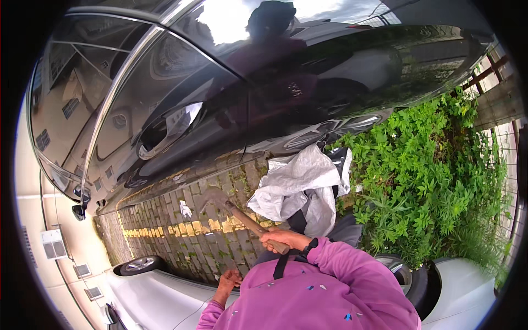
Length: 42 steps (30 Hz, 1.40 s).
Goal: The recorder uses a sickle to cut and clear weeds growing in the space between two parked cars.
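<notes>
My right hand grips the hoe-like tool, my left hand half-curled, seemingly empty; I should keep the blade off the dark car.

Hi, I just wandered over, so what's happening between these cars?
A person in a pink top is standing on the brick paving between a dark car and a silver car. The right hand grips the wooden handle of a hand tool, its curved head out over the bricks. The left hand is low by the body, apparently empty. A crumpled whitish sack is just beyond the right hand, beside leafy green plants.
</notes>
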### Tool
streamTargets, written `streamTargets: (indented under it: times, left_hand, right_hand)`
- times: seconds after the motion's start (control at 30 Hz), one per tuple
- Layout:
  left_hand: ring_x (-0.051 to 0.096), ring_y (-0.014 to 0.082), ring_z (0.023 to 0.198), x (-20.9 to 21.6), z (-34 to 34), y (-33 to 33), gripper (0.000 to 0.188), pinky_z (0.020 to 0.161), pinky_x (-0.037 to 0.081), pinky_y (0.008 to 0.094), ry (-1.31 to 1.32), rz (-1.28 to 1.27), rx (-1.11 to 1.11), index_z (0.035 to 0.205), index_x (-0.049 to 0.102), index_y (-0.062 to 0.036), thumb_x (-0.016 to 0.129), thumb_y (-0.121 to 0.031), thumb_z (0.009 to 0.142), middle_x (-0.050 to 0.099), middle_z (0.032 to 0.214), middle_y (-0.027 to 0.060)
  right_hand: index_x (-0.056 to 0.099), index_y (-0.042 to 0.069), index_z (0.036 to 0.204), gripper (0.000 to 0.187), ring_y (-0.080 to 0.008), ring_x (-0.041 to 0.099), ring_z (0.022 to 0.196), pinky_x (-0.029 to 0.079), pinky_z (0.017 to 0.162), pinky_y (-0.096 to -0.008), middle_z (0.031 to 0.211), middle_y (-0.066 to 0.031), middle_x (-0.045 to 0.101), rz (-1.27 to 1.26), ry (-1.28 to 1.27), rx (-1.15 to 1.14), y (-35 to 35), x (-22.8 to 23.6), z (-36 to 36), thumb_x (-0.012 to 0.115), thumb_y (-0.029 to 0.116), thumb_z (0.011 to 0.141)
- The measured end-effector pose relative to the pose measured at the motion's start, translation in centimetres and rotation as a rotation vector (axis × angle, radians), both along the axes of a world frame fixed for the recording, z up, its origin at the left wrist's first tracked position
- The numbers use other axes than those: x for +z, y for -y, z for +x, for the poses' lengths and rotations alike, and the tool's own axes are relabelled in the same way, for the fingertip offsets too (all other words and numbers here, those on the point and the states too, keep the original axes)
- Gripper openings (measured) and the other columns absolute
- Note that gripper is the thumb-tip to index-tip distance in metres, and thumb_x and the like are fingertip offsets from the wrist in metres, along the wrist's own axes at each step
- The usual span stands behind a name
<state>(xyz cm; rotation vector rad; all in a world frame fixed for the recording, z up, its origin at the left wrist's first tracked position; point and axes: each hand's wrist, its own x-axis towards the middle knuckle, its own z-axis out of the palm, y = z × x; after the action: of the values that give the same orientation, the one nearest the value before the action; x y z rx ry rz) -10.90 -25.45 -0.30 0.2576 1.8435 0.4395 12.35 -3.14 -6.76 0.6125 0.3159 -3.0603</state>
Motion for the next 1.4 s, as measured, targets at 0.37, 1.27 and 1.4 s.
streamTargets:
  times: [0.37,1.27,1.4]
  left_hand:
    - [0.055,0.0134,0.06,-3.6,-2.2,5.9,0.018,0.05,0.045,0.0261,0.021,-0.049,0.097,0.094,0.054,-0.0031,0.049,-0.01,0.078,0.057,0.075,0.0076]
    - [0.057,0.0197,0.065,-17.1,-18.7,-13.0,0.022,0.062,0.045,0.0263,-1.526,-0.373,-0.573,0.086,0.05,-0.0021,0.057,-0.017,0.073,0.057,0.078,0.0062]
    - [0.057,0.0186,0.064,-7.8,-9.4,-2.2,0.022,0.058,0.045,0.026,-0.348,-0.123,-0.449,0.088,0.049,-0.0034,0.056,-0.019,0.074,0.057,0.077,0.006]
  right_hand:
    - [0.043,0.006,0.075,0.013,-0.0131,0.049,0.045,0.042,0.038,-0.0264,0.059,-0.0047,0.049,-0.141,0.673,-0.36,5.2,0.5,15.5,0.052,0.015,0.073]
    - [0.052,0.001,0.06,0.016,-0.0179,0.051,0.04,0.039,0.036,-0.0287,0.047,-0.0063,0.05,-0.072,0.605,-0.637,5.1,0.3,-30.1,0.058,0.014,0.067]
    - [0.049,0.0,0.062,0.015,-0.0189,0.051,0.042,0.039,0.037,-0.0303,0.05,-0.0072,0.049,-0.208,1.148,-1.135,2.6,-14.3,-14.7,0.057,0.012,0.067]
